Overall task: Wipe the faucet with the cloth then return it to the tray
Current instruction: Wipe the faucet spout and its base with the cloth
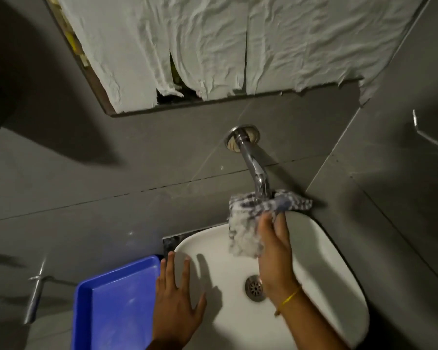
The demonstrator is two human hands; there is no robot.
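Resting flat, the left hand (178, 296) is spreading its open fingers over the near-left rim of the white sink (339, 269), gripping nothing. Just beside it on the left, the blue tray (116, 296) is sitting empty. Over the basin, above the drain (255, 288), the right hand (276, 251), wearing a yellow thread at the wrist, is reaching up and clutching the checkered cloth (261, 213). That cloth is wrapping around the tip of the chrome faucet (250, 160), one end hanging down over the sink. Farther back, the faucet is coming out of the grey tiled wall (111, 157), below crumpled white paper (238, 41).
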